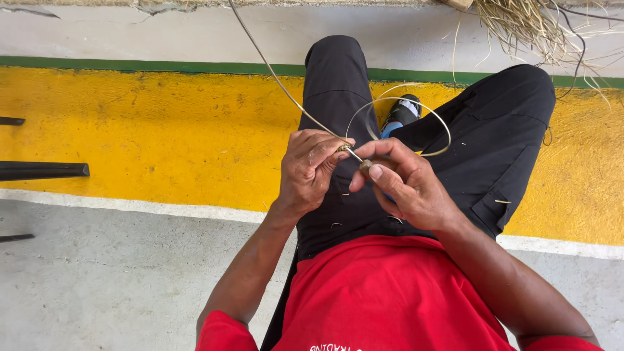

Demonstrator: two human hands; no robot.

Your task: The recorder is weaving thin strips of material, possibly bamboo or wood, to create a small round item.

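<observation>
A seated person in a red shirt (383, 292) and black trousers (500, 136) works over the lap, legs stretched across a yellow painted floor band (162, 136) edged with a green stripe (130, 65) and a white line (130, 205). A heap of dry straw-coloured fibre (526, 23) lies at the upper right, near the far knee, its top cut off by the frame. Dark bars (42, 170) jut in from the left edge, well apart from the hands. One dark shoe (403, 112) shows between the legs.

The left hand (311, 170) is curled, fingertips pinched on a small woven piece (343, 149) and a thin metal point beside it. The right hand (406, 182) is closed around a small stub-ended tool handle (366, 166), thumb pressed along it. The two hands sit just beside each other above the thighs.

A long pale strand (273, 75) runs from the left fingertips up and out of the top edge; a second loop of strand (416, 104) arcs above the right hand. The woven piece is mostly hidden by fingers, and its shape is hard to make out.
</observation>
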